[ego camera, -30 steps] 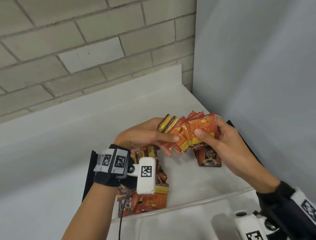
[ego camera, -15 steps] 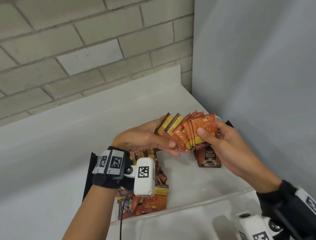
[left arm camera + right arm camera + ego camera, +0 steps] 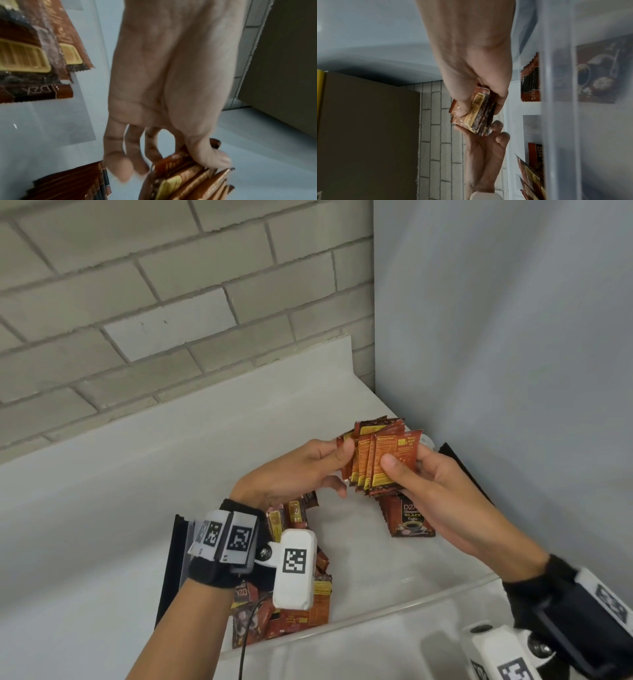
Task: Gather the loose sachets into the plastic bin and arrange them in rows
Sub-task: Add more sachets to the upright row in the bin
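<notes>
A fanned bundle of sachets (image 3: pixel 378 460) is held above the plastic bin (image 3: pixel 404 587), seemingly to be squared up.

The bundle is pinched by the right hand (image 3: pixel 442 494) and its edge gripped by the left hand (image 3: pixel 294 474); a stood row (image 3: pixel 409 517) and a loose heap (image 3: pixel 298 607) lie in the bin, set on a white desk (image 3: pixel 102 508) in a brick-walled corner.

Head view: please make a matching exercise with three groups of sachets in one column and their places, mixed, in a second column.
Things:
1. fanned bundle of sachets
2. neat row of sachets
3. loose pile of sachets

Places:
A. standing in the bin, far right corner
B. under the left wrist, near left of the bin
C. held by the left hand and right hand

Pairs: 1-C, 2-A, 3-B
</notes>
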